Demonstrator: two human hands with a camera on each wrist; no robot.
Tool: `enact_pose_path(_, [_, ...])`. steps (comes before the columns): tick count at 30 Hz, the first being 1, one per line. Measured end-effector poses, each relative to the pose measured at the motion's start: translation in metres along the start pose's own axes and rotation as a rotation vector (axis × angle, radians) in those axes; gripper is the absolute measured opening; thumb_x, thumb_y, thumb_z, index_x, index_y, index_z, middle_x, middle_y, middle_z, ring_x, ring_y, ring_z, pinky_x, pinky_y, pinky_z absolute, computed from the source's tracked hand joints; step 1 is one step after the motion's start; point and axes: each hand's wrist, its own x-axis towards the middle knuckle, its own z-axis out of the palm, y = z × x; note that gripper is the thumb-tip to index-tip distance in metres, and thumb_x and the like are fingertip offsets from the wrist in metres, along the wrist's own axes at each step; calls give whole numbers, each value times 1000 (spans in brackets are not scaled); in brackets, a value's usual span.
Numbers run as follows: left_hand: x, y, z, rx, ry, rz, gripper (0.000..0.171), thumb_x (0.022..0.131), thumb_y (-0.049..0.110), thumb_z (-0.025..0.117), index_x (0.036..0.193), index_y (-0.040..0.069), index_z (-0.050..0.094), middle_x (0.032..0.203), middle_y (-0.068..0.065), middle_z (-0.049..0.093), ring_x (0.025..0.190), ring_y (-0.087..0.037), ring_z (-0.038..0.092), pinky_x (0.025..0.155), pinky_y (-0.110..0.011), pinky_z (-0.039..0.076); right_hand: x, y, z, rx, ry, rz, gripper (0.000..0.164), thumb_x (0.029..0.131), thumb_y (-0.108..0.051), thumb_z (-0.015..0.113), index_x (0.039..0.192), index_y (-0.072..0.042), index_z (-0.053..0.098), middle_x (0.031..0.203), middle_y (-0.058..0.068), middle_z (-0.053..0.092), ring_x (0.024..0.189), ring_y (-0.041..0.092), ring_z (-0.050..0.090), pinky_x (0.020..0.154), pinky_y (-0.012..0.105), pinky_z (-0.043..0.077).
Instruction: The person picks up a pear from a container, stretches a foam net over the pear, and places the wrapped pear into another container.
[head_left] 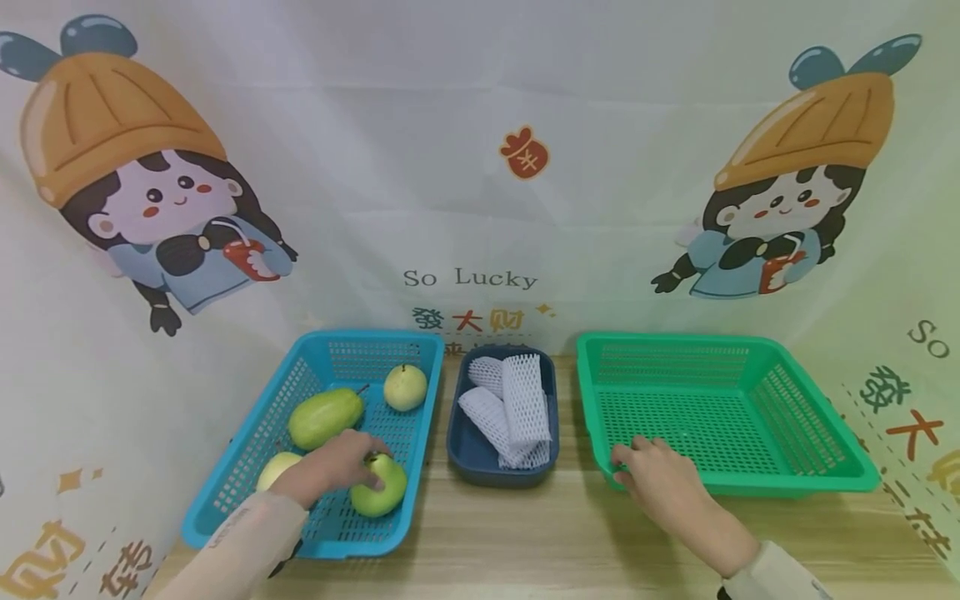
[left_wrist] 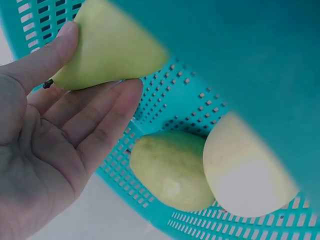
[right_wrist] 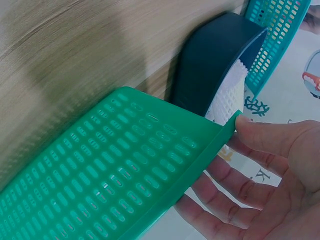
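Observation:
In the head view my left hand (head_left: 336,465) reaches into the blue basket (head_left: 197,518) and holds a green pear (head_left: 381,492) near its front right corner. The left wrist view shows thumb and fingers on either side of that pear (left_wrist: 112,50), its dark stem toward the palm. A long green pear (head_left: 325,419), a round yellowish pear (head_left: 406,388) and a pale pear (head_left: 277,467), partly hidden by the hand, lie in the same basket. My right hand (head_left: 663,483) grips the rim of the green basket (head_left: 720,483) at its front left corner, thumb against the rim (right_wrist: 225,131).
Between the baskets stands a dark blue tray (head_left: 487,477) with several white foam net sleeves (head_left: 525,400) in it. The green basket shows no fruit. Wood tabletop (head_left: 517,533) lies in front, and a printed cloth (head_left: 420,150) hangs behind.

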Motion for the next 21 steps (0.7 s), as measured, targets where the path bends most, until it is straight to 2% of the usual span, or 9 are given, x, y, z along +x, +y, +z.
enact_pose_path(5, [-3, -1, -7, -18, 6, 30, 44, 71, 14, 77, 111, 1, 64, 106, -12, 67, 100, -31, 61, 84, -43, 50, 0, 0, 1, -1, 7, -5, 15, 75, -16, 75, 84, -15, 64, 73, -1, 56, 60, 14, 44, 42, 22, 39])
enact_pose_path(11, [-8, -1, -15, -33, 16, 64, 44, 71, 15, 77, 110, -1, 64, 106, -15, 67, 100, -34, 61, 85, -45, 50, 0, 0, 2, -8, 14, -8, 15, 75, -16, 75, 84, -15, 64, 73, -1, 56, 60, 13, 44, 42, 21, 39])
enact_pose_path(15, [-8, 0, -21, -13, 45, 96, 44, 71, 18, 77, 109, 0, 65, 103, -13, 68, 97, -33, 62, 82, -44, 51, -1, 1, 3, -9, 15, -7, 15, 75, -17, 75, 84, -15, 64, 72, -1, 55, 60, 13, 43, 43, 21, 38])
enact_pose_path(21, [-11, 9, -35, 29, 82, 122, 44, 73, 23, 76, 110, 2, 65, 105, -12, 67, 97, -32, 62, 81, -44, 51, -1, 1, 2, -14, 31, -13, 15, 74, -16, 76, 83, -15, 64, 71, -2, 55, 59, 13, 43, 43, 19, 37])
